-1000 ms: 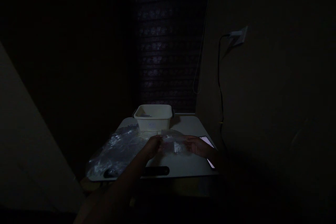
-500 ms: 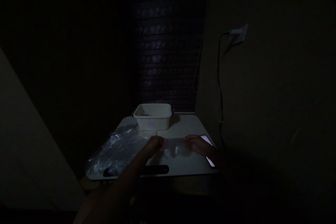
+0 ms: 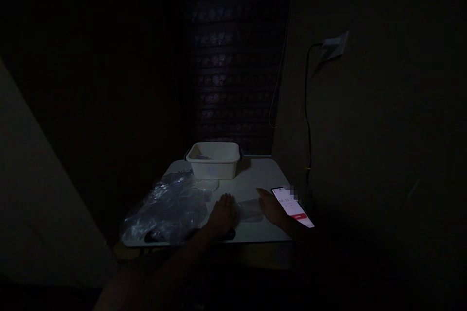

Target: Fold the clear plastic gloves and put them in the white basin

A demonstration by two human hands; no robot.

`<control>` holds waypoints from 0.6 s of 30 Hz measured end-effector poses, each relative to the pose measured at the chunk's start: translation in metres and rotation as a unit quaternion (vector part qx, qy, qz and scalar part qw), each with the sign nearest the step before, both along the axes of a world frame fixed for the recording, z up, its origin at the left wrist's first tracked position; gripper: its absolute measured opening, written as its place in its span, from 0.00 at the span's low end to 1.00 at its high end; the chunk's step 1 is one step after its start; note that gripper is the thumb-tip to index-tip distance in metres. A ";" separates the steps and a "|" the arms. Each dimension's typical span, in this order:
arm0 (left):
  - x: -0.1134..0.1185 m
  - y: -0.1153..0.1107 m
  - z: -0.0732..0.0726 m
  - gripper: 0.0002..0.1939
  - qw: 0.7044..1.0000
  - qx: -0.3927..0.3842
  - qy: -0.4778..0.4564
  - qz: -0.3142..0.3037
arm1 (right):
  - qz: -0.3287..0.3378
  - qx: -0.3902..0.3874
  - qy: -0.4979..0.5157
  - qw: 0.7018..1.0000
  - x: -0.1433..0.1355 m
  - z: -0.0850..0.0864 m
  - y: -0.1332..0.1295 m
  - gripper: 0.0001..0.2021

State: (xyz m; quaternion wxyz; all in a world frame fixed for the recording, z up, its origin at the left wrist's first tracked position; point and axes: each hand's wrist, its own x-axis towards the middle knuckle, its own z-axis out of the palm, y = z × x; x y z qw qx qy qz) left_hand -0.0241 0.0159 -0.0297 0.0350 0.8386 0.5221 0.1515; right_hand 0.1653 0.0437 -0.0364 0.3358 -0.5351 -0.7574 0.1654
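Observation:
A small clear plastic bag [image 3: 250,210] lies on the white table between my two hands. My left hand [image 3: 222,215] rests at the bag's left end; its fingers look curled together, but the dim light hides whether they pinch the plastic. At the bag's right end is my right hand [image 3: 269,204], with thumb and fingers apart, touching or nearly touching the edge. A heap of clear plastic bags [image 3: 171,206] covers the left part of the table, left of my left hand.
A white tub [image 3: 214,167] with dark handles stands at the table's back, something clear inside. A lit phone [image 3: 292,206] lies at the right edge beside my right hand. The white table [image 3: 255,175] has a dark handle slot at its front. A cable [image 3: 306,107] hangs on the right wall.
The small bag has come down flatter onto the table. My left hand has moved right and down over its end, and my right hand has opened. More of the phone shows, shifted right.

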 end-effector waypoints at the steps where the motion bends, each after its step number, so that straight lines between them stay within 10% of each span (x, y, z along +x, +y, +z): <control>1: 0.003 -0.005 -0.004 0.25 0.999 0.016 0.027 0.012 | 0.039 0.029 -0.048 0.998 -0.005 -0.001 -0.005 0.19; 8: 0.011 -0.025 -0.016 0.30 0.988 0.039 0.146 -0.028 | 0.152 0.081 -0.214 0.962 -0.043 -0.012 -0.028 0.22; 18: 0.013 -0.026 -0.013 0.33 0.987 0.023 0.156 -0.013 | 0.117 0.068 -0.219 0.966 -0.028 -0.022 -0.027 0.24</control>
